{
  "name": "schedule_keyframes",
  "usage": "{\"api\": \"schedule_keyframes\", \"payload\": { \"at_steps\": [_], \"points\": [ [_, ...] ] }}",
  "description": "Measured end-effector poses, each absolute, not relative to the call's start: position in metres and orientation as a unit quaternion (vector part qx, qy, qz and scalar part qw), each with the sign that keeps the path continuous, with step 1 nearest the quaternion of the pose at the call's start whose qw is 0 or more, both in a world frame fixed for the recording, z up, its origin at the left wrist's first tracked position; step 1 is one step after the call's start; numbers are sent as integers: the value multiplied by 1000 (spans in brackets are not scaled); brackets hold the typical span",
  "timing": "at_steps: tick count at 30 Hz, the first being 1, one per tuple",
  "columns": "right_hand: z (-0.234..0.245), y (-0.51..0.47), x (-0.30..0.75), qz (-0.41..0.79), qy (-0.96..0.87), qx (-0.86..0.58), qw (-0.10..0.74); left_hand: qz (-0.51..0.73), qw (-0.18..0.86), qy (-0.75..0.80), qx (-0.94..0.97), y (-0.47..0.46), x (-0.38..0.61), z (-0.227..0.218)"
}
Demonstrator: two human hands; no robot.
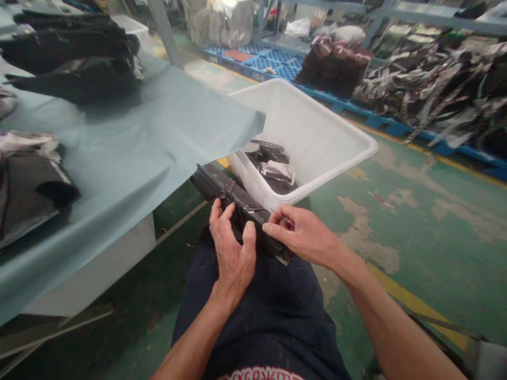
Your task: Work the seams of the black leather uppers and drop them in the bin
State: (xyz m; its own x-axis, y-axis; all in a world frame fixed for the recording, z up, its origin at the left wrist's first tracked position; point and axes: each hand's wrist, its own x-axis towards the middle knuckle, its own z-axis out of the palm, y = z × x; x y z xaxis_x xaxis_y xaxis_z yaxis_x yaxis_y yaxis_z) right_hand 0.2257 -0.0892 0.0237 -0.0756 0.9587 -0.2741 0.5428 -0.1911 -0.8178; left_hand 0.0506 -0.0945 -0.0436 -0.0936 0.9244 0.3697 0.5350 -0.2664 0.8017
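Note:
Across my lap lies a long black sewn fabric piece (202,182), with brown straps and a zipper-like seam along its top. My left hand (233,248) holds this piece near its middle, fingers bent over the seam and thumb against the near side. At its right end my right hand (303,232) is closed in a pinch, thumb and forefinger together at the fabric edge. A small thin tool (285,219), dark with a reddish part, shows inside the right hand; its exact kind is mostly hidden by the fingers.
A white plastic bin (328,124) with dark pieces inside stands just ahead. On my left, a table with a pale blue-green cover (158,126) bears stacks of black pieces (79,58). Behind are blue pallets (273,63) with bundles and straps (431,89).

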Motion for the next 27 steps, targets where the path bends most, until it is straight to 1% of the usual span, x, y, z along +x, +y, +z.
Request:
{"api": "schedule_keyframes", "payload": {
  "at_steps": [5,12,20,27],
  "points": [
    [16,-89,231,476,-580,-605,267,501,187,560,633,-88,51,-41],
    [17,-90,228,442,-586,-625,267,474,166,579,642,-83,61,-40],
    [28,-94,217,328,-615,-690,196,456,168,565,667,-85,52,-48],
    [37,-90,211,303,-616,-715,132,456,177,557,671,-87,55,-51]
  ]
}}
